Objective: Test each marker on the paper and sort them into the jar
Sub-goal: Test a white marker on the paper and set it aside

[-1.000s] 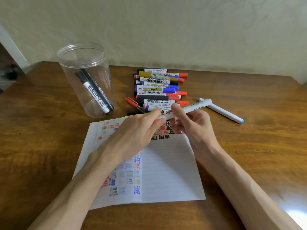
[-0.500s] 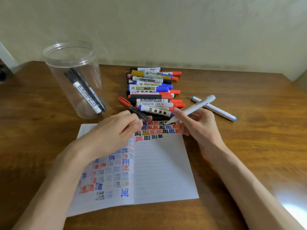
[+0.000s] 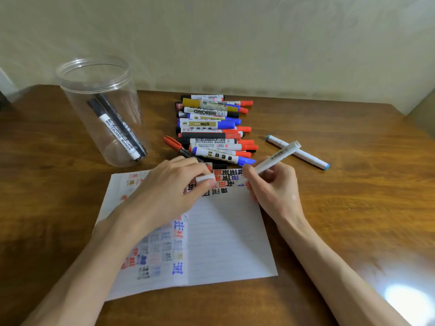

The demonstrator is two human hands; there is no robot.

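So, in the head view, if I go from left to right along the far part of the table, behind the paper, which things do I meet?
Clear plastic jar → pile of markers → white marker with blue ends, lying alone on the table.

The paper (image 3: 223,243) lies near-centre on the table (image 3: 353,208). Far and left of it stands the jar (image 3: 77,74), apparently two markers (image 3: 117,130) leaning inside. The marker pile (image 3: 211,130) sits just beyond the paper's far edge; a lone marker (image 3: 308,157) lies right of the pile.
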